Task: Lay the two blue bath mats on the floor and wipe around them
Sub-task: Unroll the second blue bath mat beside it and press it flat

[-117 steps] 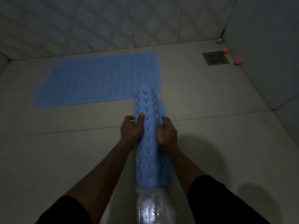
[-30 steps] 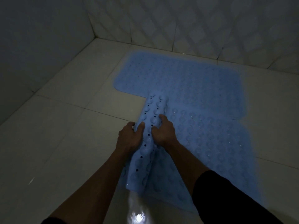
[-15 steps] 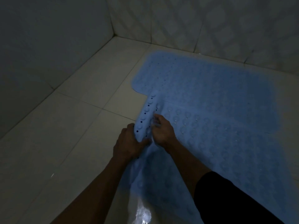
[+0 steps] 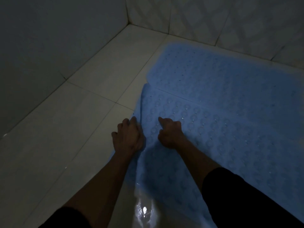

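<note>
- Bath mats, both blue, lie on the pale tiled floor (image 4: 69,129) of a dim room; the list runs from the nearest things outward.
- Nearest, a wet patch (image 4: 144,211) on the floor glints with a bright reflection between the two forearms, which show dark sleeves at the bottom edge.
- Next comes the nearer mat (image 4: 213,142), spread out with its round suction cups facing up; its left edge is raised off the floor in a low fold.
- At that raised edge sits the left hand (image 4: 129,137), fingers curled over it; it seems to pinch the edge, though the dark hides the grip itself.
- Just to its right, the right hand (image 4: 169,134) rests on the mat's surface with the fingers curled in loosely and the forefinger stretched forward, pressing on the cups and gripping nothing.
- Beyond the hands, the far edge of this mat meets the farther mat (image 4: 222,71); whether they overlap or only touch cannot be told.
- That farther mat lies flat, dotted with small holes, close to the back wall (image 4: 213,18), which is tiled in a diamond pattern.
- A plain wall (image 4: 49,38) closes the left side and meets the back wall in the corner.
</note>
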The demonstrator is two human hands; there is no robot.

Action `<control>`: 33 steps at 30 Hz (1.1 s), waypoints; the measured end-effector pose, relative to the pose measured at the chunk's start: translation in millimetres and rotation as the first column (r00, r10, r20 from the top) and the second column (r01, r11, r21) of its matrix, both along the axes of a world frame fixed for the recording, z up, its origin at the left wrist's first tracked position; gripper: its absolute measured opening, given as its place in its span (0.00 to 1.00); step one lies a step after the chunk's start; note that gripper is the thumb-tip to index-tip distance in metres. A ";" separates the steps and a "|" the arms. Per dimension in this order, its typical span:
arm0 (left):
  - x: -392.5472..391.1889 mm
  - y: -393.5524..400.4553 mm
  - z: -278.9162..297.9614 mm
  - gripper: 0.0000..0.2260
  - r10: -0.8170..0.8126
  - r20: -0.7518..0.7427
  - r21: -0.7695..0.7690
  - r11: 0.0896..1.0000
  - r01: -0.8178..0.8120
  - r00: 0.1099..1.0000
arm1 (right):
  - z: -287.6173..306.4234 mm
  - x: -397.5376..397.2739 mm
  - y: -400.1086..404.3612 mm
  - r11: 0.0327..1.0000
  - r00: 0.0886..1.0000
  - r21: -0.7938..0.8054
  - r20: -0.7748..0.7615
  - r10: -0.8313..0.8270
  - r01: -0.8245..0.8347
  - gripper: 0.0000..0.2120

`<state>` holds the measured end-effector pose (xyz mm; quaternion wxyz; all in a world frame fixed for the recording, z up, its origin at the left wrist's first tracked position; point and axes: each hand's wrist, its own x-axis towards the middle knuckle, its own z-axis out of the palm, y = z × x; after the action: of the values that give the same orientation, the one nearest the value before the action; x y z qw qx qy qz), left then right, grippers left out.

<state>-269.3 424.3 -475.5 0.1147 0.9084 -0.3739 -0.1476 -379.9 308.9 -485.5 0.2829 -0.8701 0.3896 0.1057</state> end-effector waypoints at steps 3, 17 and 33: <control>10.1 -5.6 -1.4 0.17 -0.013 0.100 0.088 0.996 0.004 0.995 | 0.0 -0.9 1.3 0.998 0.997 -0.031 -0.041 0.062 -0.063 0.31; 30.2 -44.7 -45.7 0.33 -0.259 0.140 0.201 0.953 0.228 0.956 | -15.1 -24.7 -31.6 0.959 0.983 -0.254 0.163 -0.084 0.124 0.26; 38.4 -67.1 -63.0 0.32 -0.319 0.196 0.108 0.947 0.303 0.927 | -59.7 -9.5 -64.5 0.913 0.998 -0.403 0.057 -0.040 0.060 0.33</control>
<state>-230.9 357.2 -538.5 0.0148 0.8519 -0.5172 -0.0811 -389.4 244.4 -545.2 0.1087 -0.9018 0.4183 -0.0052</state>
